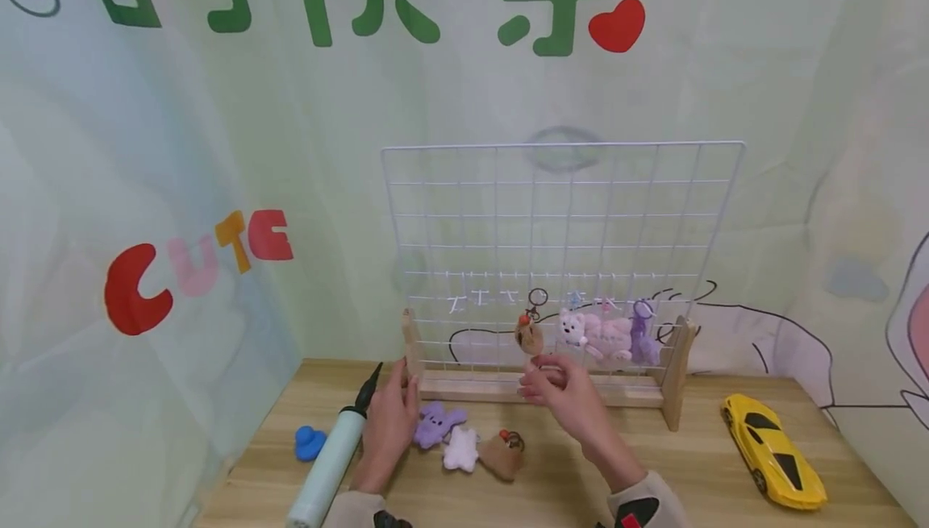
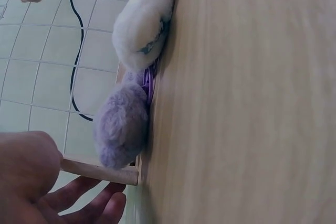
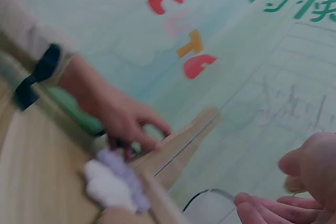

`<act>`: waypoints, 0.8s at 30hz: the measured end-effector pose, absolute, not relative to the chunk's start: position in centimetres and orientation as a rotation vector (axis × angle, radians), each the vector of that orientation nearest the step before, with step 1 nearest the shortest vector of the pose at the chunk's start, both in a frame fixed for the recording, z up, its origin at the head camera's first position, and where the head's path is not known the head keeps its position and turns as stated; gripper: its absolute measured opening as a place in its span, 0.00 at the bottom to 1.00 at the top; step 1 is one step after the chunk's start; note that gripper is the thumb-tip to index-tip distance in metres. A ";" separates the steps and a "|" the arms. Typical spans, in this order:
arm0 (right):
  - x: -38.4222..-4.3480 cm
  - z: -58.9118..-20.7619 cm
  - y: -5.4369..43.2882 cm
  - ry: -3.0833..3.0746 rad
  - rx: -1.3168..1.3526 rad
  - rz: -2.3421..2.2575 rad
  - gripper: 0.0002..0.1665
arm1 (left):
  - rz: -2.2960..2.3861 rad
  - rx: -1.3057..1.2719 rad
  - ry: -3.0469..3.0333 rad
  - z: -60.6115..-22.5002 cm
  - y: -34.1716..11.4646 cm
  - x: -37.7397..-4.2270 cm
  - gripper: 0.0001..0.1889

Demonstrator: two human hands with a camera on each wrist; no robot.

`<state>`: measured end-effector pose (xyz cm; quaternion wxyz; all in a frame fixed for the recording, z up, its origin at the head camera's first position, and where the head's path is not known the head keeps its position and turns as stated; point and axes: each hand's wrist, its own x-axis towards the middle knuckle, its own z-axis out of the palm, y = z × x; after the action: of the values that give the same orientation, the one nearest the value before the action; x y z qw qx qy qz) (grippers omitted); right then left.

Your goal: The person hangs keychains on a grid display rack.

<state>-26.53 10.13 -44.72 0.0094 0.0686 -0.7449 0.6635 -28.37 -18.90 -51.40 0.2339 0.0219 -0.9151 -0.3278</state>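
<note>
My left hand (image 1: pixel 392 417) grips the left wooden upright (image 2: pixel 100 171) of a white wire grid rack (image 1: pixel 566 214), thumb and fingers on either side of it. A brown plush keychain (image 1: pixel 528 336) with a red beak and a metal ring hangs on the grid. Just below it is my right hand (image 1: pixel 569 395), fingers loosely bent and thumb apart from them, close to the plush's lower end. White hooks (image 1: pixel 481 297) line the grid to its left; pink and white plushes (image 1: pixel 597 334) and a purple plush (image 1: pixel 643 334) hang to its right.
A purple plush (image 1: pixel 435 425), a white plush (image 1: pixel 460 449) and a brown plush (image 1: pixel 502 455) lie before the rack. A pale green pump (image 1: pixel 330 463) and blue rubber duck (image 1: pixel 310 442) are at left. A yellow toy car (image 1: pixel 773 451) stands at right.
</note>
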 end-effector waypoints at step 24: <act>-27.4 -54.2 11.0 -2.675 0.628 1.492 0.07 | -0.932 0.105 -2.571 -51.4 -18.8 -28.6 0.21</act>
<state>-27.43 10.98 -54.20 0.0074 0.2009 -0.8555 0.4773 -28.65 -18.84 -51.37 0.2013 0.0376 -0.9202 -0.3335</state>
